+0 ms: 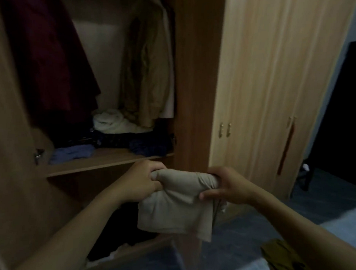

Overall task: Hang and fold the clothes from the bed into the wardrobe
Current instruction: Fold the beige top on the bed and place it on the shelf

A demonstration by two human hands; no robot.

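A folded beige garment (176, 208) hangs in the air between my hands, in front of the open wardrobe. My left hand (140, 179) grips its upper left corner, fingers curled into the cloth. My right hand (226, 185) grips the upper right corner, thumb under the fold. The wardrobe shelf (104, 160) lies just beyond my left hand and carries blue, dark and white folded clothes. Above it hang a dark red garment (47, 65) and a tan jacket (150, 74).
The wardrobe's open left door (8, 142) stands close at the left. A lighter closed wardrobe (273, 90) is at the right. Dark clothes (120, 235) fill the compartment under the shelf. An olive garment (284, 256) lies at the lower right on a blue surface.
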